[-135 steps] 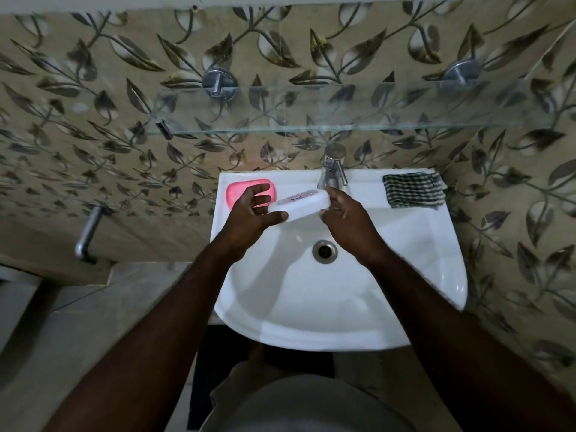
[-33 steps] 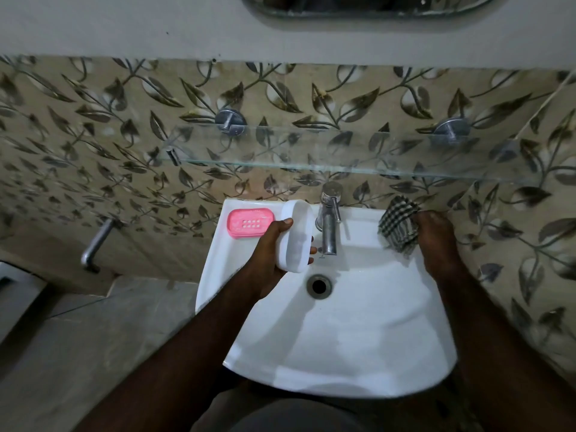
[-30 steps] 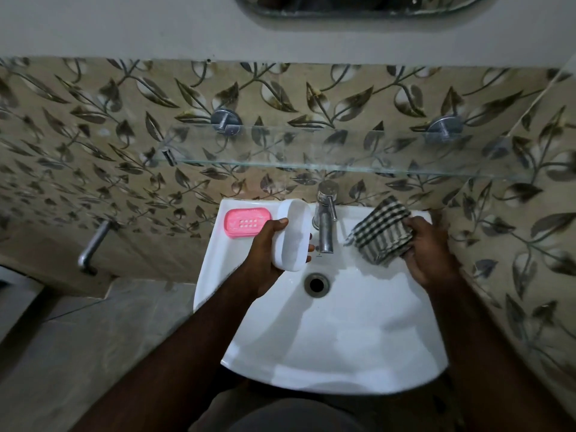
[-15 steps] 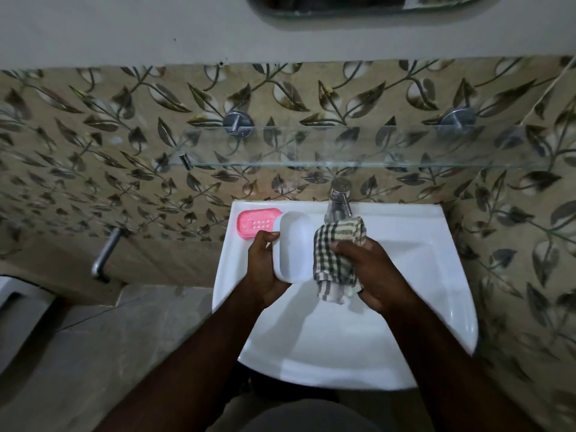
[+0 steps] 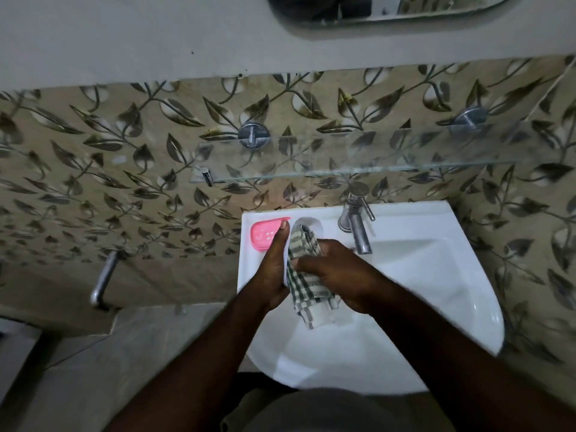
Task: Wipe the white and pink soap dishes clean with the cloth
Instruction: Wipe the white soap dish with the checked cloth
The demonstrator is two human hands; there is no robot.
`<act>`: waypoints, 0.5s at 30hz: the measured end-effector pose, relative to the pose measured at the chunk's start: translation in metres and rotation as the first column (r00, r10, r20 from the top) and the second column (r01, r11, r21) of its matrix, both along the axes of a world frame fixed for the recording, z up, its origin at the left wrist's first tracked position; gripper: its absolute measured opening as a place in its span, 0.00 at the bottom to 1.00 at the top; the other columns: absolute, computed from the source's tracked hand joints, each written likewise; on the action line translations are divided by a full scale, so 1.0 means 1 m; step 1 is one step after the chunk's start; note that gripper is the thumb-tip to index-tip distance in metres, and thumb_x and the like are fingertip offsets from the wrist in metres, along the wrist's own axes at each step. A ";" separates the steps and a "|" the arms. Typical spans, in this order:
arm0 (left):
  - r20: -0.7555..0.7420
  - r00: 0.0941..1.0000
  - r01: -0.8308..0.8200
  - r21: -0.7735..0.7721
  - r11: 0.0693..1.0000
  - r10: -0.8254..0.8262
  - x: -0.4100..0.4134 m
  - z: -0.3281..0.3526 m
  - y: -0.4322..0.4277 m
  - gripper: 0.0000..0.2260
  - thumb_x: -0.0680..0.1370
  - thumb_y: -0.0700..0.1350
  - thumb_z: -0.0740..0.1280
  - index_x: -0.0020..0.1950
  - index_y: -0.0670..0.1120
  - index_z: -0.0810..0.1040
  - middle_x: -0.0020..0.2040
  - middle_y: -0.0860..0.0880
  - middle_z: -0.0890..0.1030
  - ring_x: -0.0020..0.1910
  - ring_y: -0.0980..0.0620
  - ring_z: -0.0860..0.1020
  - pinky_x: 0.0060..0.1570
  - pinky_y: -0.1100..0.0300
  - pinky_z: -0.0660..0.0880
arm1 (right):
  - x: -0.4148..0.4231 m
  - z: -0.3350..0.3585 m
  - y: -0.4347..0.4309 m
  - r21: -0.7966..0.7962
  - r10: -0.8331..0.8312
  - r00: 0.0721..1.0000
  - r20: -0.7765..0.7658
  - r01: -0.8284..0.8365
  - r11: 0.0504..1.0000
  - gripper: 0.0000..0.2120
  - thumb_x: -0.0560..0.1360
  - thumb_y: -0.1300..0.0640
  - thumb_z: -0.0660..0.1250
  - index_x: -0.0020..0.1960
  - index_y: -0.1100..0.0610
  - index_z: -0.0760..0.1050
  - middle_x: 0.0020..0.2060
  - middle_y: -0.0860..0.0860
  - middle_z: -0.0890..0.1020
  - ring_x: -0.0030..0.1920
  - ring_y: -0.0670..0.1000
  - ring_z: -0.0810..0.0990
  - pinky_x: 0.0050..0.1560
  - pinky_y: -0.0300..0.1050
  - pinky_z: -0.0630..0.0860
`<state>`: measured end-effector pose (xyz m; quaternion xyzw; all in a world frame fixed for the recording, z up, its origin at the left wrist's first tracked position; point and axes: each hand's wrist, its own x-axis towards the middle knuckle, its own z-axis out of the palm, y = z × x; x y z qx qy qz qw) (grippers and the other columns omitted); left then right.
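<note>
As left hand point(image 5: 270, 269) grips white dish point(image 5: 308, 221), right hand point(image 5: 338, 271) (clutching cloth point(image 5: 303, 283)) adjoins

tap point(image 5: 357, 224) beside hands, glass shelf point(image 5: 358, 157) overhead, right basin point(image 5: 436, 275) open

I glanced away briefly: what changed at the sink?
The right hand let go of the white soap dish, picked the cloth off the right rim of the sink and brought it left into the dish. The left hand still holds the dish; the pink soap dish stayed put.
</note>
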<state>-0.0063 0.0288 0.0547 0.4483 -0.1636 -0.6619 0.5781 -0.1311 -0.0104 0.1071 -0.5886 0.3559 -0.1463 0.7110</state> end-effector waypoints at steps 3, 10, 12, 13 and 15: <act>0.072 0.996 0.047 0.006 0.999 -0.047 0.013 0.004 -0.002 0.35 0.72 0.67 0.61 0.65 0.40 0.76 0.54 0.38 0.83 0.52 0.44 0.83 0.55 0.53 0.79 | -0.001 -0.005 0.009 -0.055 0.125 0.987 -0.097 -0.130 0.990 0.07 0.77 0.64 0.65 0.53 0.61 0.80 0.45 0.56 0.86 0.43 0.50 0.84 0.44 0.42 0.78; 0.010 0.998 0.061 -0.049 0.997 -0.060 0.005 0.012 -0.009 0.30 0.77 0.61 0.57 0.72 0.43 0.70 0.66 0.39 0.77 0.60 0.45 0.80 0.61 0.50 0.76 | 0.020 0.008 -0.020 0.189 -0.376 0.920 0.107 0.353 0.916 0.08 0.77 0.64 0.66 0.51 0.67 0.79 0.48 0.65 0.84 0.48 0.62 0.84 0.53 0.56 0.80; 0.020 0.998 0.065 -0.065 0.996 -0.064 0.009 0.013 -0.011 0.30 0.77 0.61 0.57 0.71 0.43 0.71 0.63 0.40 0.79 0.58 0.45 0.81 0.58 0.51 0.78 | 0.023 0.005 -0.015 0.144 -0.394 0.905 0.157 0.374 0.916 0.07 0.77 0.63 0.66 0.52 0.66 0.79 0.48 0.64 0.84 0.48 0.61 0.84 0.52 0.55 0.81; 0.023 0.998 0.067 -0.048 0.997 -0.066 0.011 0.013 -0.012 0.29 0.77 0.62 0.57 0.69 0.42 0.74 0.59 0.40 0.82 0.54 0.45 0.82 0.54 0.52 0.79 | 0.021 0.000 -0.009 0.049 -0.346 0.928 0.141 0.342 0.938 0.07 0.76 0.63 0.66 0.51 0.64 0.80 0.47 0.62 0.85 0.48 0.61 0.85 0.51 0.55 0.81; 0.044 0.996 0.074 0.008 0.997 -0.075 0.015 0.011 -0.012 0.29 0.78 0.62 0.57 0.63 0.40 0.78 0.50 0.40 0.85 0.47 0.46 0.84 0.48 0.55 0.81 | 0.014 -0.009 0.007 -0.146 -0.175 0.985 0.001 0.173 0.974 0.06 0.75 0.63 0.66 0.50 0.62 0.81 0.45 0.58 0.86 0.46 0.57 0.85 0.50 0.52 0.80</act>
